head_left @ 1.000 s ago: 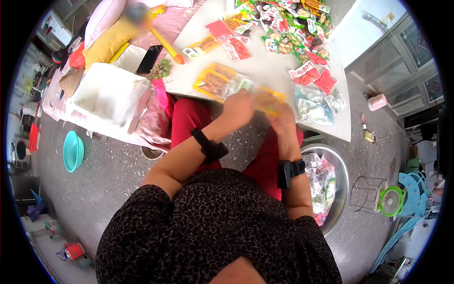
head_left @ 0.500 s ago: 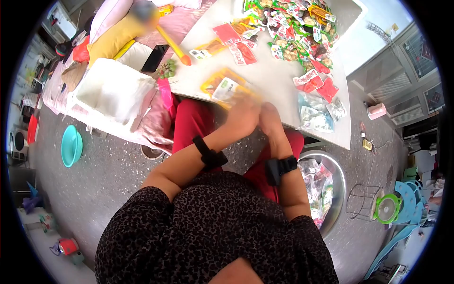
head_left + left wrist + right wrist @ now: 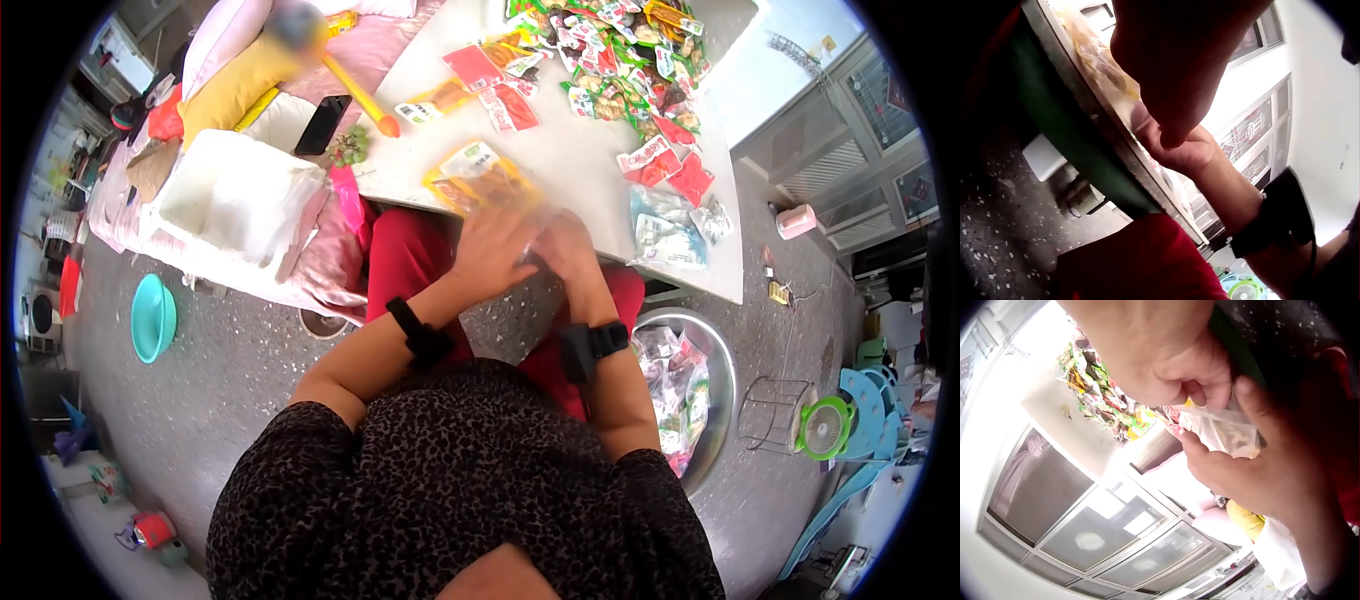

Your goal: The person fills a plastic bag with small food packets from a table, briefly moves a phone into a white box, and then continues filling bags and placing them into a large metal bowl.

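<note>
A yellow-and-clear food packet (image 3: 480, 182) with a white label and brown contents lies at the table's near edge. My left hand (image 3: 495, 245) is over its near end, its thumb spread away from the fingers. In the right wrist view the left hand (image 3: 1260, 465) has a clear plastic edge (image 3: 1225, 428) showing between its spread thumb and forefinger. My right hand (image 3: 567, 245) is close beside the left, its curled fingers pinching the clear plastic. From the left wrist, the right hand (image 3: 1175, 147) is partly behind the dark left hand (image 3: 1166, 69).
Red and yellow packets (image 3: 475, 66) lie farther back on the white table (image 3: 590, 160), before a heap of small packets (image 3: 620, 60). Clear bags (image 3: 668, 235) sit at the right. A metal basin (image 3: 720, 400) of packets stands below; a white foam box (image 3: 235, 195) is at the left.
The packet has turned, its label now at the far side. My left hand has shifted slightly left and spread its thumb; the right hand has drawn in from the right packet end toward the left hand.
</note>
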